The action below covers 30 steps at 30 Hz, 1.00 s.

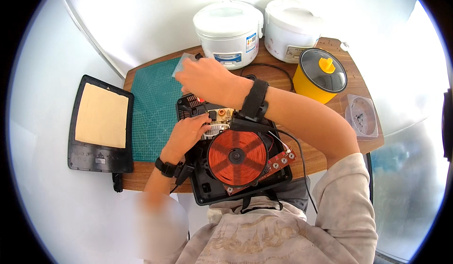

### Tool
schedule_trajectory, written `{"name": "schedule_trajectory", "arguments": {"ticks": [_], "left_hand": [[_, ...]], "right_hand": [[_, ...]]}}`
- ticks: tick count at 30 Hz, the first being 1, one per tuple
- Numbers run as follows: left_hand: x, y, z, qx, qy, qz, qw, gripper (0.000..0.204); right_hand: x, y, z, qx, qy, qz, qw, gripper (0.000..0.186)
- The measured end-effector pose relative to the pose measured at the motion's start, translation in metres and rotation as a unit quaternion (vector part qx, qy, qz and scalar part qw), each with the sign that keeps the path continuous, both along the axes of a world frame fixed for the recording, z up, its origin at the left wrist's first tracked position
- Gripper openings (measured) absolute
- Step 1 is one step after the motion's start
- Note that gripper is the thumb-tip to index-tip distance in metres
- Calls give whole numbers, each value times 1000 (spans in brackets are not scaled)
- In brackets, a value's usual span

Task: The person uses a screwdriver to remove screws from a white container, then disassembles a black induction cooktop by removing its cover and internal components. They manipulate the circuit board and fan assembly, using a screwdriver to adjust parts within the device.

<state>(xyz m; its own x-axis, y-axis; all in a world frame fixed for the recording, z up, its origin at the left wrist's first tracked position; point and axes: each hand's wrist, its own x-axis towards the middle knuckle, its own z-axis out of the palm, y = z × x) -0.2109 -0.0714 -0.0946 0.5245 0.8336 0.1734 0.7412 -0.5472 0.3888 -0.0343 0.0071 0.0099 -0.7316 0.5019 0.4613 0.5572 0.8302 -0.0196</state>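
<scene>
An opened induction cooker base (203, 199) lies in front of me, its round copper coil (229, 169) and circuit board (222, 112) exposed. My left hand (186, 132) rests at the board's left side, fingers slightly apart and touching the parts near white wires (216, 131). Over the base's far left corner, my right hand (203, 75) is closed, its forearm crossing above the board. What it grips is hidden by the fingers. A translucent plastic piece (181, 66) shows beside its knuckles, and a small red part (201, 100) lies just below the hand.
A green cutting mat (155, 103) covers the table's left. The black cover panel (100, 156) with a cream sheet overhangs the left edge. Two white rice cookers (226, 23) stand behind. At right are a yellow pot (311, 84) and a clear tray of screws (361, 117). Cables hang from both wrist straps.
</scene>
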Motion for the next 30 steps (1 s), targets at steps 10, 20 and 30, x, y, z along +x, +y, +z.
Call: {"name": "schedule_trajectory", "arguments": {"ticks": [10, 20, 30], "left_hand": [[-6, 0, -7, 14, -6, 6, 1000, 24], [-5, 1, -7, -7, -15, 5, 1000, 23], [-5, 2, -9, 2, -4, 4, 1000, 25]], "right_hand": [[15, 6, 18, -77, -9, 73, 994, 29], [10, -12, 13, -76, 24, -76, 994, 32], [21, 9, -2, -69, 119, 122, 983, 28]]}}
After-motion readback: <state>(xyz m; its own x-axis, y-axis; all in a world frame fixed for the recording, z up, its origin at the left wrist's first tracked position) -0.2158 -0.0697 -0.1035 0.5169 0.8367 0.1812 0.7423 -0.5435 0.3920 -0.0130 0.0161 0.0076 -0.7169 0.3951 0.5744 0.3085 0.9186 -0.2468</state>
